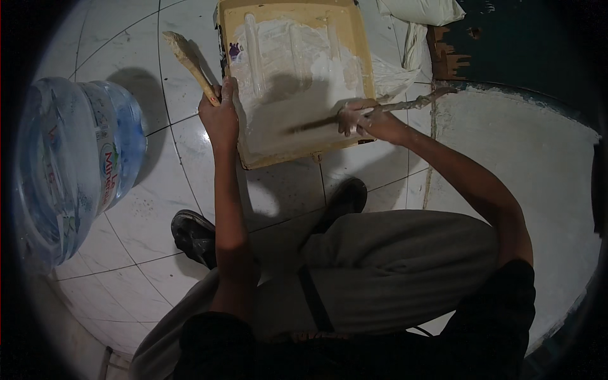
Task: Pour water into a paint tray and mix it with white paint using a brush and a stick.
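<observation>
Grey trousers (405, 244) and a dark top (354, 351) lie closest, below the tray (363, 44), with two dark shoes (192, 234) just short of its near edge. This shallow, yellowish tray rests on the tiled floor (145, 250) straight ahead of the person; its raised rim probably serves to keep the pale, wet-looking material (272, 126) spread inside from running out.

At the tray's left edge, the left hand (220, 120) is curled narrow around the handle of a brush (190, 60), whose broad, crusted end points up and away, outside the tray. The thumb lies along the rim, perhaps to steady the tray, though firm contact cannot be told.

Over the tray's near right corner, the right hand (366, 120) has its smeared fingers bent around a long, coated tool (408, 105). That tool slants, one end low over the pale material and the other out past the right rim, likely so the low end can reach in; the low end is too blurred to name.

Left of the tray is a big bluish clear bottle (69, 164); right of it, a crumpled whitish sheet (392, 73) and a pale panel (506, 158).
</observation>
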The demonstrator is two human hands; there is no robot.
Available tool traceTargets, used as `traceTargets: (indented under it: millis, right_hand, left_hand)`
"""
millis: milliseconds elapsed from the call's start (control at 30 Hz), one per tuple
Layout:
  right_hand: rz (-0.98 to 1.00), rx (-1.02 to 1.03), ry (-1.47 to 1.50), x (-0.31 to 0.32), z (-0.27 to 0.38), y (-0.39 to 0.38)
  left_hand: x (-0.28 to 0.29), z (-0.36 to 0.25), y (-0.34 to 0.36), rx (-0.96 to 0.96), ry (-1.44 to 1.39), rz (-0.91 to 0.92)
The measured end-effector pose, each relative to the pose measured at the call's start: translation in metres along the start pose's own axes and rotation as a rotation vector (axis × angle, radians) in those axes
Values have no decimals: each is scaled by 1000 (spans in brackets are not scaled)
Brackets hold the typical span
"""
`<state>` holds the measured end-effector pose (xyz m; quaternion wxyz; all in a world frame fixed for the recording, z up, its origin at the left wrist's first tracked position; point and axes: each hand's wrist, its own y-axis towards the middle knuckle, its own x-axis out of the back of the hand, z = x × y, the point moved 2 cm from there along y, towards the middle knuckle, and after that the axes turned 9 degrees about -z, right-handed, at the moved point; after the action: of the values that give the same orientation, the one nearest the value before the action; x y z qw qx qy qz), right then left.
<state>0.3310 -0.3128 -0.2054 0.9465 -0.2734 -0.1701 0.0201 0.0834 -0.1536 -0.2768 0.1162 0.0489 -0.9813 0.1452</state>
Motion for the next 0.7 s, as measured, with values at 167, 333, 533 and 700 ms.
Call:
traceTargets:
  millis: [167,333,533,700]
  right_hand:
    - [-48,-86,-38,-7,16,5]
    - [-76,-78,22,1,4,12]
    - [-101,-22,40,-12,24,10]
    - [15,-18,-23,-13,30,5]
  left_hand:
    - [2,4,1,-2,-10,17]
    - [-2,1,0,4,-6,11]
    - [0,3,-1,34,-22,12]
    - [6,6,1,55,-9,14]
